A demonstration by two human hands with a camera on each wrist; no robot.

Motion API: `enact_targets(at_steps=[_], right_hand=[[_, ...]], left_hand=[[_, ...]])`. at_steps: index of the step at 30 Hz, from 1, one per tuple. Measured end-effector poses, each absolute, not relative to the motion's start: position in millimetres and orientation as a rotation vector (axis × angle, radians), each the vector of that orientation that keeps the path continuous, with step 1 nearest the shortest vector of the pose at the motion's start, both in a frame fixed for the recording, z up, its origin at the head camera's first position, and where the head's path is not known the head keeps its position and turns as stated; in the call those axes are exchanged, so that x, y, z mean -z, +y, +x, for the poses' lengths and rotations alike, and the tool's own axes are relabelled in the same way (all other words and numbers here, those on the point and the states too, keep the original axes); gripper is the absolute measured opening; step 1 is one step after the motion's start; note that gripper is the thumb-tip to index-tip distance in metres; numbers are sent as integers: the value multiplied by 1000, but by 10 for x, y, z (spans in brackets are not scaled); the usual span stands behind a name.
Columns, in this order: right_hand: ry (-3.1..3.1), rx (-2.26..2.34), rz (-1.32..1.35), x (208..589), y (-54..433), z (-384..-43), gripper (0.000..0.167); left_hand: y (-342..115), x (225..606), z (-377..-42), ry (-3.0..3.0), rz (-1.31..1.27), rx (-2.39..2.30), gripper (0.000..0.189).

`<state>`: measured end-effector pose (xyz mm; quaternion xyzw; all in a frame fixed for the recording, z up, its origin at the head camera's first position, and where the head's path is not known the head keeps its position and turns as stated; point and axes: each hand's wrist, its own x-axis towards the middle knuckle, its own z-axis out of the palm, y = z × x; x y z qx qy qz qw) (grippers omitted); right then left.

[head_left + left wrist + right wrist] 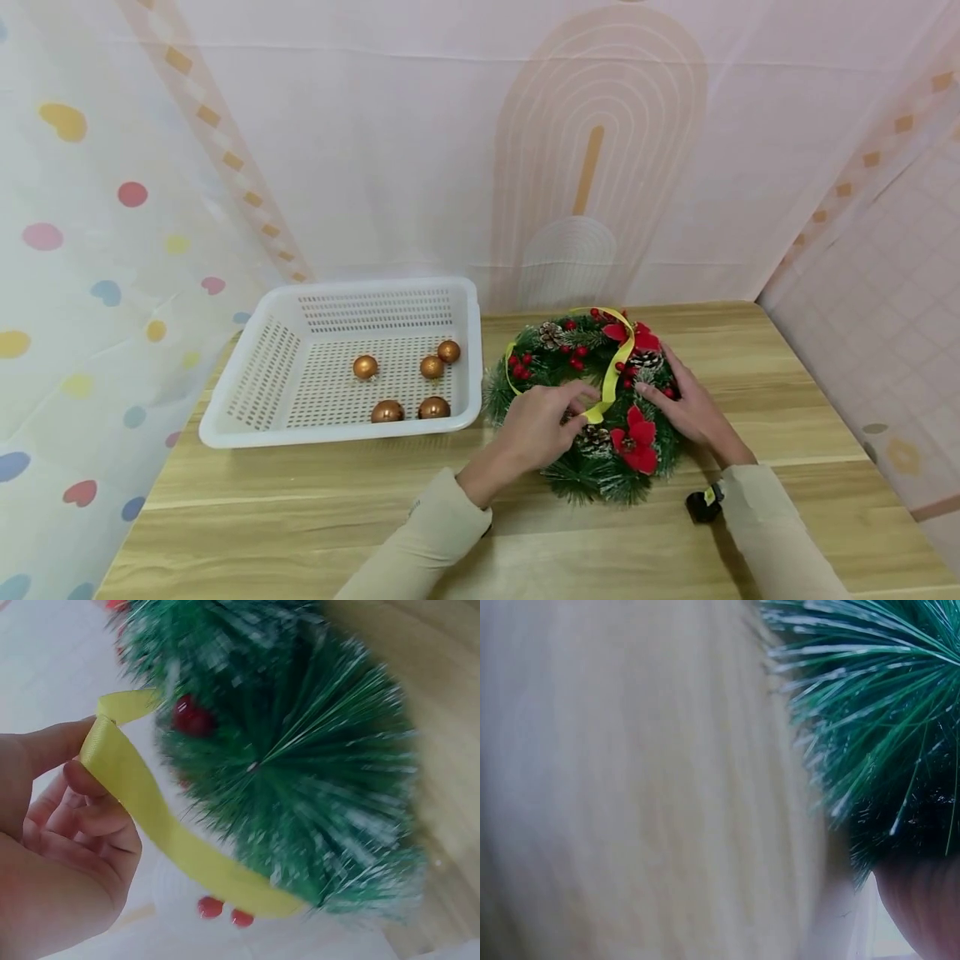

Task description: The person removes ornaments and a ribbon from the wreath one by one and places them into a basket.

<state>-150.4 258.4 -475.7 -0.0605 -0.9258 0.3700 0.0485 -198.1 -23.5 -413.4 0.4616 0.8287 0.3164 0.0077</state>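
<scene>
A green Christmas wreath [573,479] with red flowers, berries and pinecones lies on the table. My left hand [536,429] reaches over its near left part and pinches a yellow ribbon [618,367], which runs up across the wreath toward its far side. In the left wrist view, thumb and fingertips hold the ribbon [146,799] at a fold, beside the green bristles [300,772]. On the wreath's right side, my right hand [693,408] grips the edge, thumb on top and fingers around the outside. The right wrist view shows only part of that hand [922,907] below the bristles [900,697].
A white plastic basket [341,435] stands left of the wreath, with several copper-coloured baubles [387,411] inside. A small black device [702,506] sits at the right cuff. Patterned curtains [390,167] hang behind and beside the wooden table [300,517].
</scene>
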Motion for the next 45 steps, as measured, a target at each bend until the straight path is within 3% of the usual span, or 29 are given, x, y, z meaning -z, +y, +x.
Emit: enact_targets(at_steps=[27, 45], right_hand=[[-2857, -1105, -228, 4713, 2565, -1516, 88], [-2849, -1140, -226, 4739, 2567, -1481, 87]], left_hand=[[-517, 3493, -2176, 1901, 1096, -1820, 19], [-876, 3096, -2289, 1921, 972, -2165, 23]])
